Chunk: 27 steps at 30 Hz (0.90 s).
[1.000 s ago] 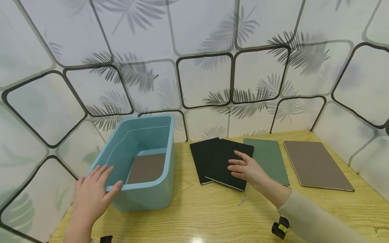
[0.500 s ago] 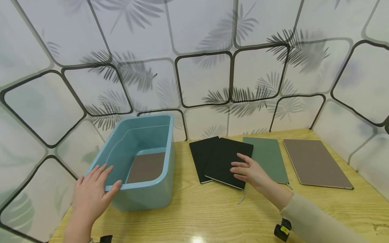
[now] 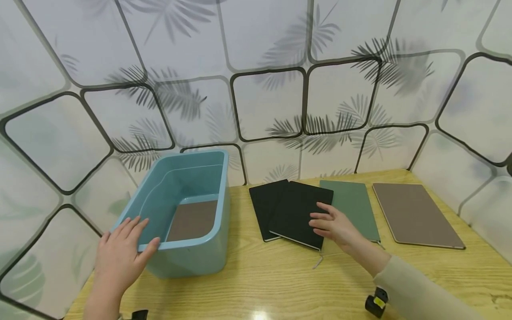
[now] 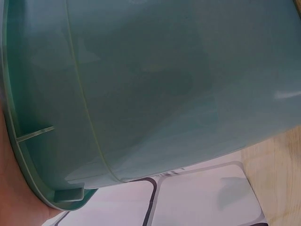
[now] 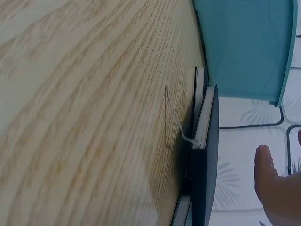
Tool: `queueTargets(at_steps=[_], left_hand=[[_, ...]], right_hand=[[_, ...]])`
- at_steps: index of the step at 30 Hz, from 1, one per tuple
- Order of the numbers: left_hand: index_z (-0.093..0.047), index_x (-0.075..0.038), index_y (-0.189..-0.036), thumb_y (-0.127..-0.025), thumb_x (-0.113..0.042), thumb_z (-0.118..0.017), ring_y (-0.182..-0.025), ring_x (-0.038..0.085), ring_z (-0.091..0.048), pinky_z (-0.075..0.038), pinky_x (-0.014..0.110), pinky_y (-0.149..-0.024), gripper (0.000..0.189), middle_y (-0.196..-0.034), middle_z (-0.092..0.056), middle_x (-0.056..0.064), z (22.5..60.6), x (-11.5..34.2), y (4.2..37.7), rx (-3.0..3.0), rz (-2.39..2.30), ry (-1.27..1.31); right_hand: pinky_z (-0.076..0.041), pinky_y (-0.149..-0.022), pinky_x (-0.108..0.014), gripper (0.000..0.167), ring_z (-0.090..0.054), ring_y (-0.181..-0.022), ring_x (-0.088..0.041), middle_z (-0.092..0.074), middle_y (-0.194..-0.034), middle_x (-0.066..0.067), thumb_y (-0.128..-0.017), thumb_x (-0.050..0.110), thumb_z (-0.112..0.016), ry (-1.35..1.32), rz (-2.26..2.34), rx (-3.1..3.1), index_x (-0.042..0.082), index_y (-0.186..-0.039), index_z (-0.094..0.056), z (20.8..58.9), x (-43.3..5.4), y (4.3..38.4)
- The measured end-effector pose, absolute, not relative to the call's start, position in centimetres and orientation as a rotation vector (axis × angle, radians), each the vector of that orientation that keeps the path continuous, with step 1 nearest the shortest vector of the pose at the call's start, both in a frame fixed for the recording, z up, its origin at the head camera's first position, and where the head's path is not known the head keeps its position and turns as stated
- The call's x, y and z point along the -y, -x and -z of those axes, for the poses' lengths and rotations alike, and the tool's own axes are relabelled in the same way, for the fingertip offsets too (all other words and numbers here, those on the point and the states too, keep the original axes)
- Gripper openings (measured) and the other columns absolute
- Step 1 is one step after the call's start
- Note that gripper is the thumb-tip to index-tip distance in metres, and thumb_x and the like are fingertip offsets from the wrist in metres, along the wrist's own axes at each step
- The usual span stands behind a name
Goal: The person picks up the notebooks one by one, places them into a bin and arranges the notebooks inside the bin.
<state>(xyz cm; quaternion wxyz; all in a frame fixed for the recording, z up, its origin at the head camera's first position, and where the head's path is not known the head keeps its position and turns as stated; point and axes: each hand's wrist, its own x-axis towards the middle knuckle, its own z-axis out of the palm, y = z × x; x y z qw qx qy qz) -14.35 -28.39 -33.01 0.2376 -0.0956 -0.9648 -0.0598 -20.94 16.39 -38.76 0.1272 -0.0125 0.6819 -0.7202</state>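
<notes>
My left hand [image 3: 120,258] rests on the near left corner of a blue plastic bin [image 3: 192,262], fingers straight over the rim. Inside the bin lies a brown notebook [image 3: 193,221]. In the left wrist view the bin's outer wall [image 4: 155,84] fills most of the picture. My right hand [image 3: 334,224] hovers over the right edge of a black notebook [image 3: 296,213], its fingers spread and holding nothing. That notebook overlaps a second black notebook [image 3: 262,204] on its left and a green notebook [image 3: 356,209] on its right. The right wrist view shows a gap between hand and notebook.
Farther right on the wooden table [image 3: 272,284] lies another brown notebook [image 3: 418,215]. A ribbon marker [image 3: 318,262] trails from the black notebook's near edge. A patterned wall covering [image 3: 272,106] stands behind and at both sides.
My right hand has drifted a little to the right and toward me over the black notebook. The left hand stays on the bin's rim, and the notebooks have not moved.
</notes>
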Motion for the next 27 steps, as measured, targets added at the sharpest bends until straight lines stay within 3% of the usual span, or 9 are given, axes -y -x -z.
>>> queueTargets(at_steps=[13, 24, 27], left_hand=[[-0.053, 0.001, -0.117, -0.086, -0.045, -0.049, -0.111, 0.041, -0.039, -0.025, 0.06, -0.085, 0.057, -0.12, -0.048, 0.025, 32.9, 28.4, 14.3, 2.65, 0.163, 0.261], [-0.053, 0.001, -0.118, -0.086, -0.045, -0.049, -0.111, 0.041, -0.039, -0.024, 0.061, -0.085, 0.056, -0.12, -0.048, 0.025, 33.0, 28.3, 14.3, 2.655, 0.166, 0.262], [-0.053, 0.001, -0.117, -0.086, -0.045, -0.049, -0.111, 0.041, -0.039, -0.024, 0.061, -0.085, 0.056, -0.12, -0.048, 0.025, 33.0, 28.4, 14.3, 2.648, 0.172, 0.264]], right_hand=[[-0.048, -0.081, -0.032, 0.068, -0.057, -0.097, -0.02, -0.034, -0.128, -0.031, -0.086, 0.007, -0.056, 0.122, 2.027, -2.05, -0.005, -0.138, -0.014, 39.2, -18.3, 21.5], [-0.041, -0.091, -0.038, 0.068, -0.047, -0.111, -0.03, -0.033, -0.129, -0.032, -0.085, 0.014, -0.059, 0.256, 1.93, -2.148, -0.007, -0.137, -0.019, 39.7, -20.9, 21.8], [-0.04, -0.091, -0.037, 0.065, -0.048, -0.112, -0.024, -0.033, -0.129, -0.032, -0.086, 0.016, -0.058, 0.329, 1.888, -2.192, -0.009, -0.135, -0.022, 39.9, -21.9, 21.9]])
